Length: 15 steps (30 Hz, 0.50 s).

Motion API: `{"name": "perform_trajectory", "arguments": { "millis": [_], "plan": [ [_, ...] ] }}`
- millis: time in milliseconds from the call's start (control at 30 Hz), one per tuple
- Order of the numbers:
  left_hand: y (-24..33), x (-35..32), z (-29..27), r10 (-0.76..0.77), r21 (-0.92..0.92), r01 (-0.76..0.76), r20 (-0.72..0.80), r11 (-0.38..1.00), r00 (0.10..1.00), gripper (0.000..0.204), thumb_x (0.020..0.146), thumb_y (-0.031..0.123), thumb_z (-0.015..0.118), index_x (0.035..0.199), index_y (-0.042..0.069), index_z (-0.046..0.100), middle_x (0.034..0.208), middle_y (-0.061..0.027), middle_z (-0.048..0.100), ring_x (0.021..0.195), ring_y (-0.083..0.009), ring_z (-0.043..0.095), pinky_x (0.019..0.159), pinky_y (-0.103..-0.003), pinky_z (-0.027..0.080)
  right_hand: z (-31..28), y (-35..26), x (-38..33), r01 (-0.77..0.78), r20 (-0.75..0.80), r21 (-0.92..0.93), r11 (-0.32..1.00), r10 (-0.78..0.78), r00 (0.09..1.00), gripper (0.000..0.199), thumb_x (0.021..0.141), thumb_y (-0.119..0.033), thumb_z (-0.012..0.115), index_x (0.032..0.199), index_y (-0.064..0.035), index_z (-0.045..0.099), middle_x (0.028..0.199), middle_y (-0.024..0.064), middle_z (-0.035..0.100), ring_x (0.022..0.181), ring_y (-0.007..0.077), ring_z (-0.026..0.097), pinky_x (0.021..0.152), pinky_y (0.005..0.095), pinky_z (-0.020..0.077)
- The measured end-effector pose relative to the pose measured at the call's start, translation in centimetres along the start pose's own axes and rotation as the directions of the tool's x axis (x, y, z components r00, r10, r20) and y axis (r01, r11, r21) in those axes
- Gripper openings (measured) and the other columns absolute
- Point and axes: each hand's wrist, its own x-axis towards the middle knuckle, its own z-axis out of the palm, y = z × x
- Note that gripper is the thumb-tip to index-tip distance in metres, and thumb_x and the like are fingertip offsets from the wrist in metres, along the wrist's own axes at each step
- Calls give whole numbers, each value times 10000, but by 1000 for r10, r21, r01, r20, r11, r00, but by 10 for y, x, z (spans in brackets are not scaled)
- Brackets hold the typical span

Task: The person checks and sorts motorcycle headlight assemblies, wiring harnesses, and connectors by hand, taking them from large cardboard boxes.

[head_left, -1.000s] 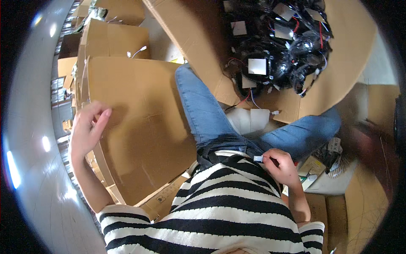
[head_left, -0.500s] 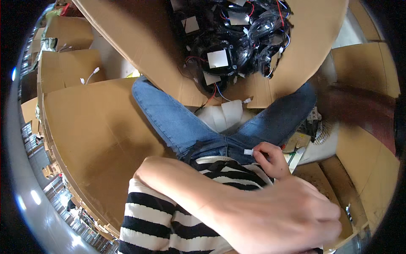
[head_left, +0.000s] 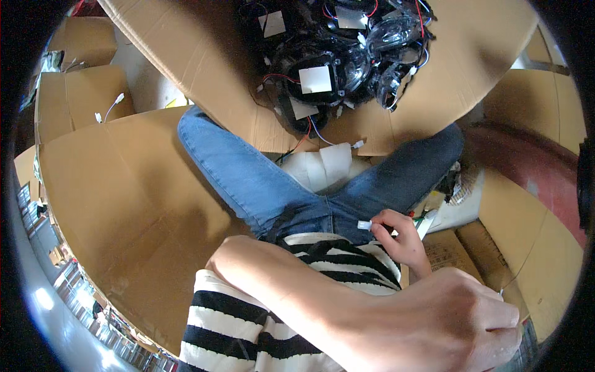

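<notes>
My right hand (head_left: 404, 243) is at my lap, with thumb and forefinger pinched on a small white plug connector (head_left: 364, 225). My left forearm crosses in front of my striped shirt, and my left hand (head_left: 462, 322) is at the lower right, close to the camera. Its fingers are curled closed with the back of the hand toward me, so whatever they hold is hidden. Beyond my knees an open cardboard box (head_left: 211, 80) holds a heap of black lamp-like housings (head_left: 356, 68) with clear lenses, white square patches and thin red and blue wires.
A large cardboard sheet or box (head_left: 130, 204) is at my left, with a short white-plugged wire (head_left: 110, 108) on cardboard beyond it. White foam wrap (head_left: 317, 168) lies between my legs. More cardboard (head_left: 527, 217) and a dark red surface (head_left: 533, 158) are at the right.
My left hand has shifted slightly to the right. My right hand keeps its pinch on the white connector. The whole view has tilted a little.
</notes>
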Motion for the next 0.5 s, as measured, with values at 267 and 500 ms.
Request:
{"name": "perform_trajectory", "arguments": {
  "millis": [267,500],
  "plan": [
    [-158,-93,-188,-281,144,667,-828,731,486,177,831,150,513,872,-17,554,686,-60,574,505,-74,510,450,-210,418,7,5,16,-7,40,47,999,6,999,125,780,-99,536,803,19,571,676,111,542,602,198,523,543,277,406],
    [-319,-150,-279,-133,-39,768,-989,639,61,213,714,115,543,867,-32,546,722,-111,579,623,-205,553,530,-339,435,-1,21,3,-117,-12,188,975,122,992,89,798,-63,492,817,16,527,596,8,489,524,69,448,473,197,348]
  ]
}}
